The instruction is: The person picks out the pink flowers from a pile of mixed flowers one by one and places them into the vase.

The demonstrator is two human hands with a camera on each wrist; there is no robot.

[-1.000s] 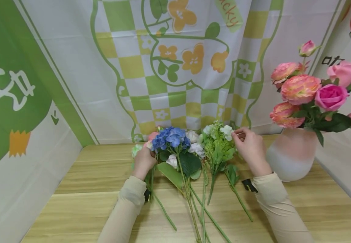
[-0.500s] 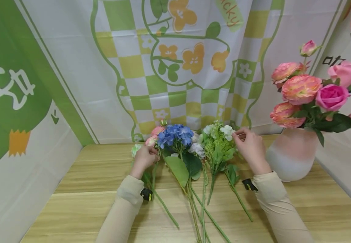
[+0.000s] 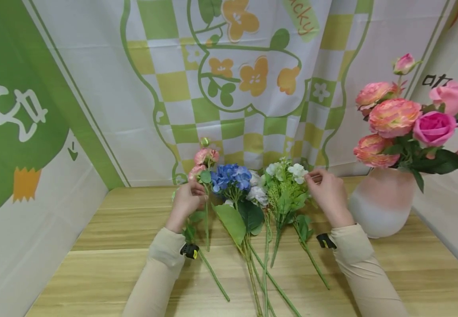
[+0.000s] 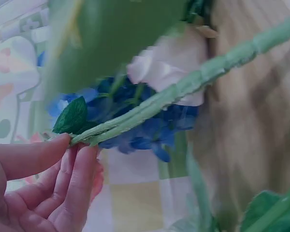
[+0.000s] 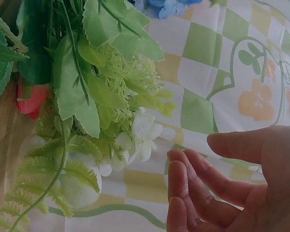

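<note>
My left hand (image 3: 198,199) pinches the green stem (image 4: 159,104) of a pink flower sprig (image 3: 205,157) and holds it nearly upright off the wooden table (image 3: 114,246). In the left wrist view the thumb and fingers (image 4: 82,169) close on that stem. A blue hydrangea (image 3: 230,176) with white blooms lies just to its right. My right hand (image 3: 313,178) hovers by the white blossoms (image 3: 296,171) of a green leafy sprig (image 3: 282,198). In the right wrist view its fingers (image 5: 193,179) are relaxed and apart beside the blossoms (image 5: 142,137), with nothing between them.
A frosted pink-white vase (image 3: 379,202) with pink and peach roses (image 3: 395,116) stands at the right of the table. Long stems (image 3: 264,273) trail toward the front edge. Printed cloth walls (image 3: 233,88) close in the back and both sides.
My left hand has lifted the pink sprig from lying flat to nearly upright, so its blooms now stand above the blue hydrangea. The right hand has stayed in place.
</note>
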